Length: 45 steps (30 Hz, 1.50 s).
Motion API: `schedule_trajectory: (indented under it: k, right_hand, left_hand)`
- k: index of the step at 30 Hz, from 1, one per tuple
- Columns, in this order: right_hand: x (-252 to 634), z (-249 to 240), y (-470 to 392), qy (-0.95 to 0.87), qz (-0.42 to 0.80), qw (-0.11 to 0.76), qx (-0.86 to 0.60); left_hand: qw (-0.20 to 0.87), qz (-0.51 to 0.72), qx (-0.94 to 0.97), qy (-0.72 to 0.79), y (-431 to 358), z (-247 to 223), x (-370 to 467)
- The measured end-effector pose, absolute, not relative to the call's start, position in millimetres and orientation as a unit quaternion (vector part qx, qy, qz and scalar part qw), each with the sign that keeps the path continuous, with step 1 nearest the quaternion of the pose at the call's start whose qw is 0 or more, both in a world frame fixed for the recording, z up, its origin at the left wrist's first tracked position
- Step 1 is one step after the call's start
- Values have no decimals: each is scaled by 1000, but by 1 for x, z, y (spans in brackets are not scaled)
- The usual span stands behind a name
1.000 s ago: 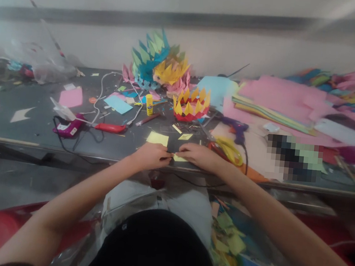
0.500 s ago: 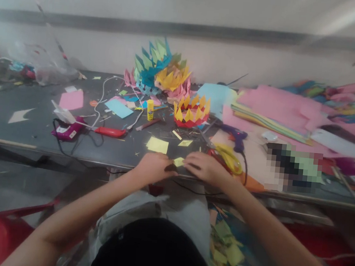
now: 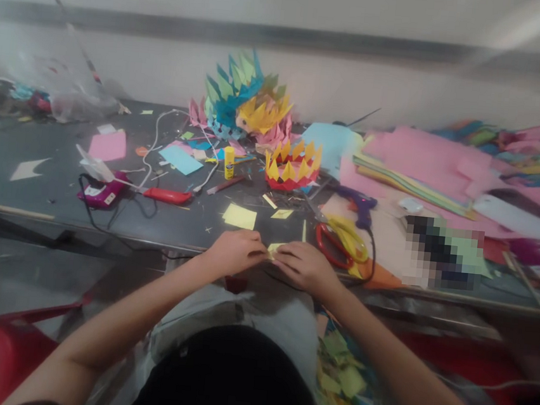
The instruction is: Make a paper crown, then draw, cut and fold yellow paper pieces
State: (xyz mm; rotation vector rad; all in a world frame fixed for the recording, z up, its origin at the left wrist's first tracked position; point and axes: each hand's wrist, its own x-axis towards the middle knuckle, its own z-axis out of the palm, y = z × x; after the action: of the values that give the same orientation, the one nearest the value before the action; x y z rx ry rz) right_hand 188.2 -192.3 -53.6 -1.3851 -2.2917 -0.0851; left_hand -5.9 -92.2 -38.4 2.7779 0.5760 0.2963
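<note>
My left hand [image 3: 236, 252] and my right hand [image 3: 304, 266] meet at the table's near edge, both pinching a small yellow paper piece [image 3: 274, 249] between their fingertips. Most of the piece is hidden by my fingers. Just beyond it lie a yellow paper square [image 3: 239, 216] and a smaller yellow scrap [image 3: 281, 214]. A red and yellow paper crown [image 3: 292, 166] stands farther back, with a pile of blue, green and yellow paper crowns [image 3: 242, 98] behind it.
The dark table [image 3: 41, 196] carries scissors with yellow and red handles [image 3: 342, 241], a purple glue gun [image 3: 358, 203], a glue stick [image 3: 228, 161], a red-handled tool [image 3: 168, 196], a purple device [image 3: 101, 194] with cords, and stacked pink sheets [image 3: 427, 160]. Paper scraps [image 3: 343, 378] lie below right.
Both hands have drawn slightly toward me and lifted the small yellow piece off the table surface, closing tighter around it. The camera view shifted a little.
</note>
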Motion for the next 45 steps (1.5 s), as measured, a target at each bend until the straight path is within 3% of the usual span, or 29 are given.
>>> schedule_trajectory:
  k: [11, 22, 33, 45]
  right_hand:
    - [205, -45, -162, -847, 65, 217, -481]
    - [200, -36, -155, -765, 170, 272, -558]
    - [204, -33, -155, -756, 216, 258, -562]
    - [192, -32, -154, -747, 171, 198, -611]
  left_hand:
    - [189, 105, 949, 231, -79, -34, 12]
    - [237, 80, 941, 227, -64, -32, 20]
    - [229, 89, 947, 208, -68, -34, 15]
    - [240, 104, 941, 217, -68, -39, 13]
